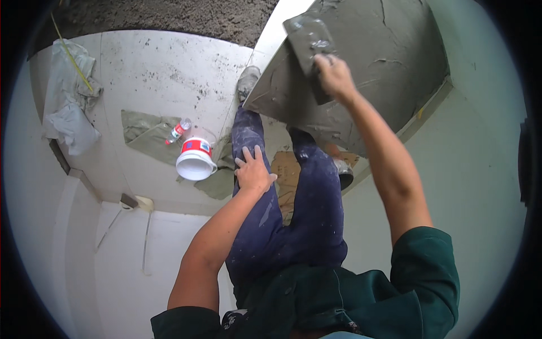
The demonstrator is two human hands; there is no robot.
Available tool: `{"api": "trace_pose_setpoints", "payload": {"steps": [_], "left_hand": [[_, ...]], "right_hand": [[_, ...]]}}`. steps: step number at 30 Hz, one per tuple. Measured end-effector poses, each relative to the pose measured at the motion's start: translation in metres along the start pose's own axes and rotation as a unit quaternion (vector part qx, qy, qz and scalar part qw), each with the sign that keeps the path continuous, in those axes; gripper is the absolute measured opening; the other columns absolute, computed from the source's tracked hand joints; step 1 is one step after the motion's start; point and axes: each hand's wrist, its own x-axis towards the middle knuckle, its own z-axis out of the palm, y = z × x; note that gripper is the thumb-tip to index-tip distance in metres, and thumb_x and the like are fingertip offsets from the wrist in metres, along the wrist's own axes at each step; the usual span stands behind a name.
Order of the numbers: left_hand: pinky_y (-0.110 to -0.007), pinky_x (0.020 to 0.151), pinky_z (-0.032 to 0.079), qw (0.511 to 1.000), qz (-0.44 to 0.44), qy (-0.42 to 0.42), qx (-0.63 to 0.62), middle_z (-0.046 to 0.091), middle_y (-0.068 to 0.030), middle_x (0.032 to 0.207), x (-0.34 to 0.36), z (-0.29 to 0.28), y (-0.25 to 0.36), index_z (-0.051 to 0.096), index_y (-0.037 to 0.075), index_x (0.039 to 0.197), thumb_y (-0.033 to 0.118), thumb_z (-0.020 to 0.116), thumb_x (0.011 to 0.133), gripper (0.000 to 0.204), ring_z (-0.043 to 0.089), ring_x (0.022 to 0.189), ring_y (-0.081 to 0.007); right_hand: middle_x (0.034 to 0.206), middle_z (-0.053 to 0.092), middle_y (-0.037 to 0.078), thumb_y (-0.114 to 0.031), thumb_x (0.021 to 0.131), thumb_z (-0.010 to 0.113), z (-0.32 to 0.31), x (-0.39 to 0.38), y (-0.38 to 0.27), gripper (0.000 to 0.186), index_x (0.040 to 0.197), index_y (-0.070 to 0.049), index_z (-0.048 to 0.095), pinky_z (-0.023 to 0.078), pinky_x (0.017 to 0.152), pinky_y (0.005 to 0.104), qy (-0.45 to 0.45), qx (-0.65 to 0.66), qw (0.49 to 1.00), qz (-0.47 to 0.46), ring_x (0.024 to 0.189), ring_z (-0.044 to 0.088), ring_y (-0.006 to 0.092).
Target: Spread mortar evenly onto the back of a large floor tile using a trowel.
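Note:
My right hand [337,78] is closed round the handle of a plastering trowel [305,42]. The trowel's long flat blade lies against the grey mortar [389,68] spread over a large tile or panel, near its left side. Ridges and streaks mark the mortar coat. A bare pale edge of the slab [261,85] shows at the left, beside my left shoe [248,82]. My left hand [254,174] rests on my left leg near the knee, fingers spread, holding nothing.
To the left, a white and red bucket [195,166] and a plastic bottle [179,129] lie by a grey-green sheet [144,134]. White bags [70,121] sit further left. Rough dark mortar [152,16] covers the far floor. A pale wall [451,164] rises at the right.

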Motion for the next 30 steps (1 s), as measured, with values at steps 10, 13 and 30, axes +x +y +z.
{"api": "trace_pose_setpoints", "payload": {"steps": [10,13,30], "left_hand": [[-0.053,0.101,0.048,0.999,-0.001,0.02,0.035,0.029,-0.0269,0.156,0.014,0.029,-0.012,0.029,0.011,0.154,0.038,0.086,0.07,0.105,0.043,0.134,-0.0512],[-0.051,0.103,0.047,0.998,0.006,0.026,0.054,0.029,-0.027,0.156,0.009,0.048,-0.025,0.029,0.009,0.154,0.043,0.086,0.069,0.107,0.046,0.133,-0.0483],[-0.047,0.109,0.045,0.909,-0.049,0.061,0.409,0.03,-0.0237,0.159,0.012,0.145,-0.006,0.029,0.008,0.155,0.052,0.091,0.062,0.121,0.049,0.135,-0.0409]], "right_hand": [[0.086,0.071,0.026,-0.048,0.094,0.055,0.228,-0.072,-0.055,0.046,0.1,-0.004,0.065,0.054,0.08,0.0552,-0.125,0.061,0.99,-0.029,0.086,0.07,0.0443],[0.081,0.07,0.024,-0.048,0.093,0.057,0.209,-0.11,-0.038,0.044,0.095,-0.005,0.064,0.054,0.076,0.0551,-0.087,0.101,0.99,-0.041,0.081,0.07,0.0438],[0.08,0.068,0.022,-0.041,0.096,0.059,0.179,-0.298,0.364,0.039,0.088,-0.003,0.065,0.05,0.071,0.0504,0.455,0.351,0.721,0.387,0.077,0.066,0.0439]]}}
